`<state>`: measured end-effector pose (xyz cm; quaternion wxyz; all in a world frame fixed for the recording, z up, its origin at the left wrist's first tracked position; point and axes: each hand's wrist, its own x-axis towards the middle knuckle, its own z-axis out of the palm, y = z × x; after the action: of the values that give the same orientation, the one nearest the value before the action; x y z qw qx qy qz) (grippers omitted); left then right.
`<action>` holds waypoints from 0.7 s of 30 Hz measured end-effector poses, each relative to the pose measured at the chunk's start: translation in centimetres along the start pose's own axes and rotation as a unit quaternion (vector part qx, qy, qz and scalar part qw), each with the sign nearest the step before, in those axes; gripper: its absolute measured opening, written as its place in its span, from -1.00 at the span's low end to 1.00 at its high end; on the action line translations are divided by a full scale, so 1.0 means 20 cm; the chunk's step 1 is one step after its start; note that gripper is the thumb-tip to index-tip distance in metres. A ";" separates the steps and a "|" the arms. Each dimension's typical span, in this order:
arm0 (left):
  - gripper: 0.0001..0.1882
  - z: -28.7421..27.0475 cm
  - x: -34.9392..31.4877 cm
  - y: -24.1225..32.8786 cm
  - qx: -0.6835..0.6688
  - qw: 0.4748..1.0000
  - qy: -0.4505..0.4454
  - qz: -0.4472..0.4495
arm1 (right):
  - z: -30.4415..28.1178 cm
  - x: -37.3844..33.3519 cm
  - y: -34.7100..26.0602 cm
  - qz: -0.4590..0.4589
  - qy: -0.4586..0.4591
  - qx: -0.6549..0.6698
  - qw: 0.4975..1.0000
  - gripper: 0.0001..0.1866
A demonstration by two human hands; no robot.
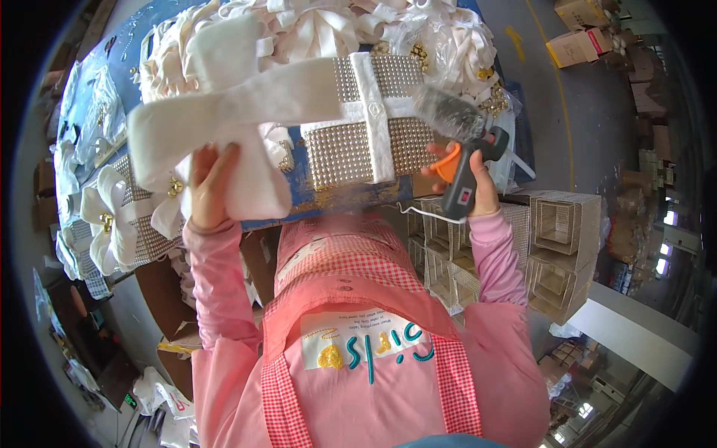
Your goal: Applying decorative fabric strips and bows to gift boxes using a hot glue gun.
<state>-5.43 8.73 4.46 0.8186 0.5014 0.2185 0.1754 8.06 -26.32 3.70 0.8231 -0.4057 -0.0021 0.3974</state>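
Note:
My left hand [211, 185] grips a large white plush fabric bow [246, 103] by one of its lower tails, holding it up over the left part of the table. In my right hand [485, 190] is a dark glue gun [464, 183] with an orange trigger. Clear plastic wraps its front part, and its nozzle tip is hard to make out. Between my hands a box covered in gold and silver beads [340, 157] lies on the table, crossed by white fabric bands with a small ornament where they meet. The bow hides the box's upper left part.
The blue table [299, 198] carries a heap of white fabric strips [321, 30] at its far side. White fabric flowers [110, 216] with gold centres lie at the left. Wire-framed beaded boxes [556, 224] are stacked low at the right. A white cord [429, 212] trails from the glue gun.

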 end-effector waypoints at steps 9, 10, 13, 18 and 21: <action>-0.65 0.40 0.32 -0.40 0.068 0.941 -0.277 -0.181 | -0.17 0.23 0.18 -0.241 0.204 0.095 0.944 -0.73; -0.61 0.42 0.33 -0.43 0.094 0.940 -0.275 -0.180 | -0.17 0.23 0.19 -0.228 0.201 0.087 0.949 -0.71; -0.60 0.46 0.40 -0.52 0.082 0.933 -0.297 -0.184 | -0.16 0.24 0.19 -0.229 0.183 0.124 0.948 -0.69; -0.53 0.45 0.45 -0.56 0.335 0.905 -0.234 -0.119 | -0.14 0.23 0.17 -0.222 0.237 0.089 0.942 -0.69; -0.65 0.52 0.39 -0.40 0.619 0.774 -0.119 0.052 | -0.11 0.21 0.15 -0.230 0.255 0.058 0.937 -0.69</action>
<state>7.18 1.39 0.10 0.3402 0.9274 0.1548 -0.0168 9.69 -23.90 -1.07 0.8870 -0.4334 0.1379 0.0796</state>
